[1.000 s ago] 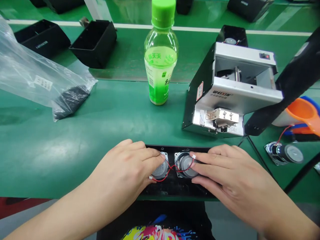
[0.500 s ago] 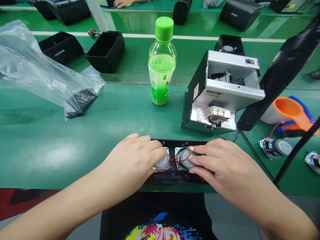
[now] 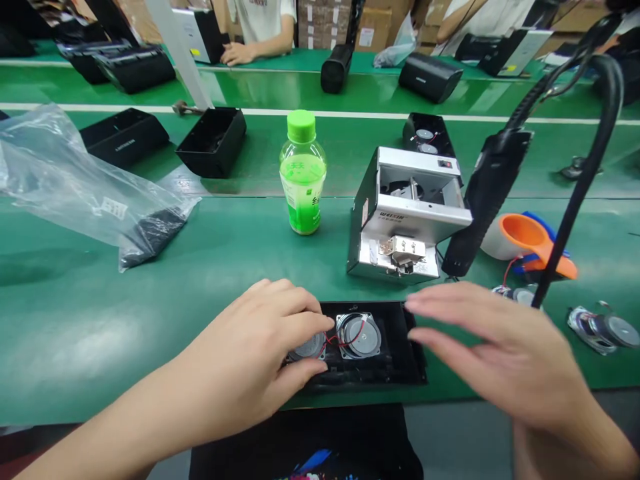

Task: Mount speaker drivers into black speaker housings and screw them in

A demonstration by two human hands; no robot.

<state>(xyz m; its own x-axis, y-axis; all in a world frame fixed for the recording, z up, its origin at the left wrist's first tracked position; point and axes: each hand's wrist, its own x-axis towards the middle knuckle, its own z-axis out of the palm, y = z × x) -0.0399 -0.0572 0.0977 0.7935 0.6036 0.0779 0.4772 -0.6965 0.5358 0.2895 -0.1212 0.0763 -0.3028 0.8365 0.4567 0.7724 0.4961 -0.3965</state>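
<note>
Two round speaker drivers with thin red wires sit in a black panel at the table's front edge. My left hand (image 3: 265, 340) is curled around the left speaker driver (image 3: 311, 347), thumb and fingers on either side, hiding part of it. The right speaker driver (image 3: 364, 337) lies uncovered, a white connector on its back. My right hand (image 3: 490, 347) holds nothing; its thumb and fingers are apart, just past the right end of the black panel (image 3: 400, 347).
Behind the panel stand a silver WEIXIN machine (image 3: 405, 220) and a green-capped bottle (image 3: 303, 177). A plastic bag (image 3: 100, 193) lies left. Tape dispenser (image 3: 525, 237), a loose driver (image 3: 607, 330) and a black cable (image 3: 575, 193) are right. Black speaker housings (image 3: 215, 143) stand farther back, beyond them co-workers.
My right hand has let go of the right speaker driver and moved right, opening. My left hand stays at the left driver. The view has tilted up, showing co-workers opposite.
</note>
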